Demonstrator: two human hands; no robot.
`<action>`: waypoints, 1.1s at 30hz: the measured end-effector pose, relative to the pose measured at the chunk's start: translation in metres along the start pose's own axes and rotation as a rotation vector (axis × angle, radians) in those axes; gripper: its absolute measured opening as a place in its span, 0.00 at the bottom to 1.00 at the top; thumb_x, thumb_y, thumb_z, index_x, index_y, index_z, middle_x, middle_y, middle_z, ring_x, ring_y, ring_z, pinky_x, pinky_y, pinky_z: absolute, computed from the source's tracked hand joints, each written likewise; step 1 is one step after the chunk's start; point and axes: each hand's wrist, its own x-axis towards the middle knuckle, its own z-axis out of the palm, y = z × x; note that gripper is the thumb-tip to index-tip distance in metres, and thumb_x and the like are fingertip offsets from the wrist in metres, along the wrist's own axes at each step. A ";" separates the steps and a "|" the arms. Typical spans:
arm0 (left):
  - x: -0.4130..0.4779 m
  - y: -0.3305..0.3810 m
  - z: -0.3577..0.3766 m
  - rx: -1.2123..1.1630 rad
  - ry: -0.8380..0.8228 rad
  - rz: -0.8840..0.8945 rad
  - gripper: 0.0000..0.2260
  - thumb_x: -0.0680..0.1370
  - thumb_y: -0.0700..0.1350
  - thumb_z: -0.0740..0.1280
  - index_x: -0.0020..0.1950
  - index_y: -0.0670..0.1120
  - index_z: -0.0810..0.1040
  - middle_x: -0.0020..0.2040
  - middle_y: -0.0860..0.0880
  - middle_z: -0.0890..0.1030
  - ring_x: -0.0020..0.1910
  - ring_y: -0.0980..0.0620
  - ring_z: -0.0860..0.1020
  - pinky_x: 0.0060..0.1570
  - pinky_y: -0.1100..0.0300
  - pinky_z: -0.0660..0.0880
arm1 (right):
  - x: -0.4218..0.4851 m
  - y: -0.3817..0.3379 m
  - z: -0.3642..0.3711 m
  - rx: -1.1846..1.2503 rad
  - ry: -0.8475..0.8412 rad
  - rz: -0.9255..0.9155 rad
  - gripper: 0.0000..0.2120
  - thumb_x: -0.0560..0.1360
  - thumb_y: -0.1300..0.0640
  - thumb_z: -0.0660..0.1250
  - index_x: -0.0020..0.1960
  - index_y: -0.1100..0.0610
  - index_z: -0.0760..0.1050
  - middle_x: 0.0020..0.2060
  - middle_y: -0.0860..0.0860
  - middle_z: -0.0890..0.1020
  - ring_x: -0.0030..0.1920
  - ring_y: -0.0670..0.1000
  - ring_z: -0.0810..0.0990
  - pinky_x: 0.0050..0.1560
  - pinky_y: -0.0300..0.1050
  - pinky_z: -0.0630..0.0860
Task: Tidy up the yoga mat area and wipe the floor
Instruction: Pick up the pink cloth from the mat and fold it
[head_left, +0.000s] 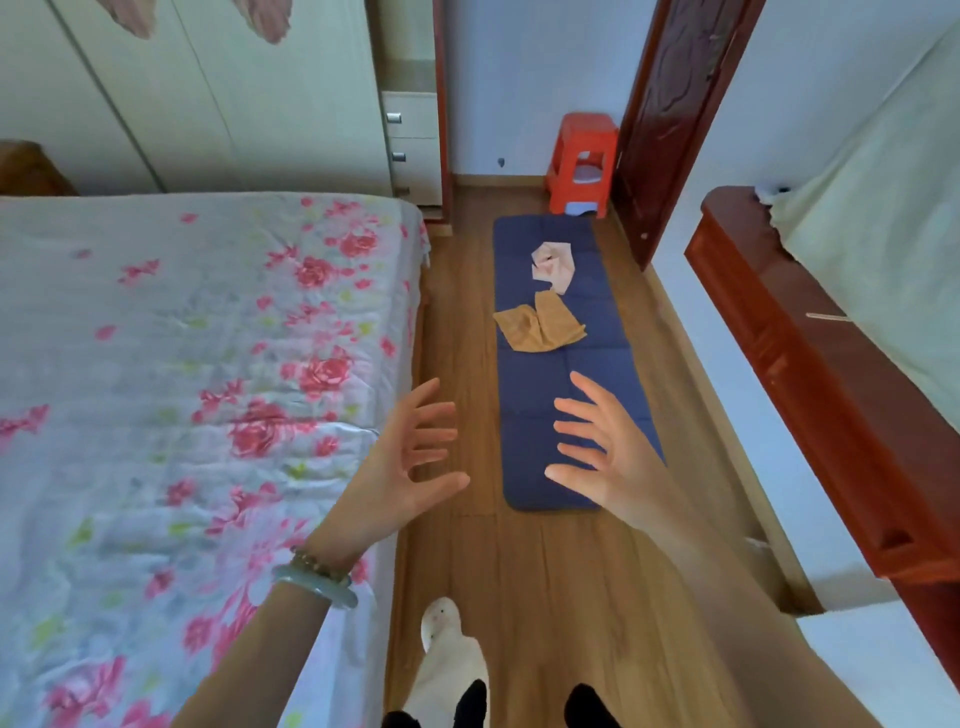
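Hands, left (410, 457) and right (610, 447), splayed, grasping nothing, above blue mat (550, 374) bearing tan cloth (537, 328) and pink cloth (553, 264), near corner hidden.

**Wooden floor with a blue mat on it**

The wooden floor (545, 571) runs as a narrow strip to the right of the bed (182, 364). A long blue mat (587, 374) lies flat on it, closer to the right side. On the mat rest a tan cloth (540, 330) near the middle and a pink cloth (553, 265) farther away, slightly apart. A red stool (584, 156) stands on the floor just beyond the mat's far end.
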 end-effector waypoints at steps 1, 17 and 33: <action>0.019 -0.003 -0.010 0.001 -0.003 0.003 0.40 0.70 0.38 0.75 0.74 0.52 0.57 0.65 0.55 0.71 0.59 0.58 0.76 0.54 0.66 0.74 | 0.022 -0.004 0.002 0.000 0.000 -0.002 0.42 0.68 0.64 0.75 0.67 0.34 0.57 0.65 0.43 0.72 0.62 0.42 0.74 0.61 0.43 0.75; 0.287 -0.036 -0.101 0.060 -0.039 0.014 0.40 0.69 0.43 0.75 0.74 0.51 0.57 0.65 0.57 0.70 0.59 0.61 0.75 0.54 0.68 0.74 | 0.297 -0.021 -0.021 0.042 0.018 0.029 0.40 0.69 0.65 0.74 0.72 0.44 0.58 0.65 0.41 0.69 0.63 0.44 0.74 0.61 0.45 0.75; 0.622 -0.063 -0.138 0.049 -0.027 0.013 0.38 0.70 0.41 0.75 0.74 0.54 0.58 0.65 0.58 0.70 0.59 0.61 0.75 0.56 0.63 0.76 | 0.630 -0.026 -0.120 0.032 -0.001 -0.014 0.39 0.69 0.69 0.72 0.73 0.45 0.60 0.66 0.45 0.70 0.58 0.31 0.71 0.49 0.26 0.73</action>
